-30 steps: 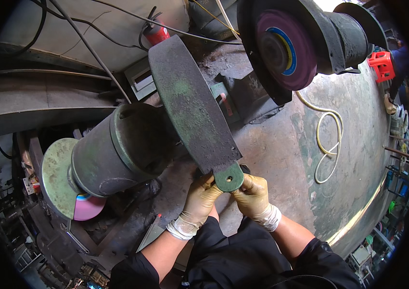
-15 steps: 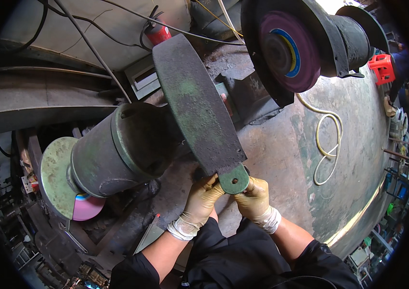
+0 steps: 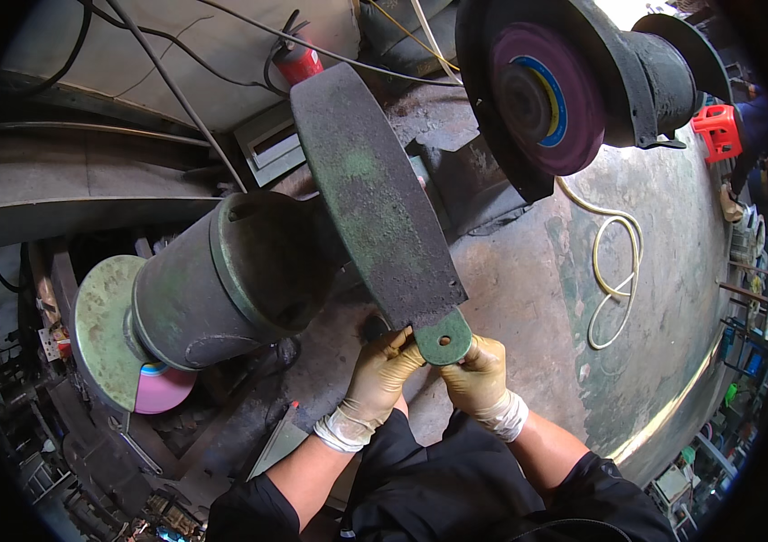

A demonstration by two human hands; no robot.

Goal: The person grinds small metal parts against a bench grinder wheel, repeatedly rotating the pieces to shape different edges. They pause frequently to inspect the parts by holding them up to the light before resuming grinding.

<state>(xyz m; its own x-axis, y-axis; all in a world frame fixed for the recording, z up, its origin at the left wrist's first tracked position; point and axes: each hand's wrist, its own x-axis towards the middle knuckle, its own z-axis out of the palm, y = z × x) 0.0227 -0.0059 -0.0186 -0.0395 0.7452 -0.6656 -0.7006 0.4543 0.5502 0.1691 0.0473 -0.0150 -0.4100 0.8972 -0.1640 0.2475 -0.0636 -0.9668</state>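
Thin, stained gloves [image 3: 371,388] cover the left hand [image 3: 379,375] and right hand [image 3: 476,375], yellowish at the fingers, paling to crumpled, whitish translucent cuffs [image 3: 505,415]. Black sleeves [image 3: 253,506] end above bare forearms [image 3: 312,479]; black clothing [image 3: 438,483] covers the body.

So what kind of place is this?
Probably a grinding workshop: there's a big green grinding machine, a purple grinding wheel on another machine, and a red fire extinguisher.

Curved grinder guard [image 3: 377,194], patchy green, slanted
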